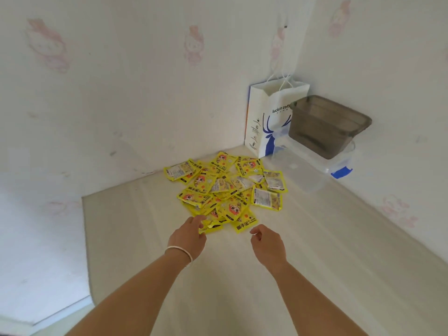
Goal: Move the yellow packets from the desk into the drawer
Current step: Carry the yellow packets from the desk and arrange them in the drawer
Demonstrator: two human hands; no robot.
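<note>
A heap of several yellow packets point(225, 190) lies on the pale desk point(218, 275), close to the back wall. My left hand point(188, 235), with a white bracelet on its wrist, reaches the near edge of the heap, and its fingertips touch the nearest packet point(211, 226). My right hand point(268, 243) hovers just right of the heap's near edge with fingers loosely curled, holding nothing. No drawer is in view.
In the back right corner stand a white paper bag point(269, 117) with a blue deer print, a grey translucent bin point(324, 127) and a clear lidded box point(305, 170) under it. The desk's left edge point(84, 229) drops off to the floor.
</note>
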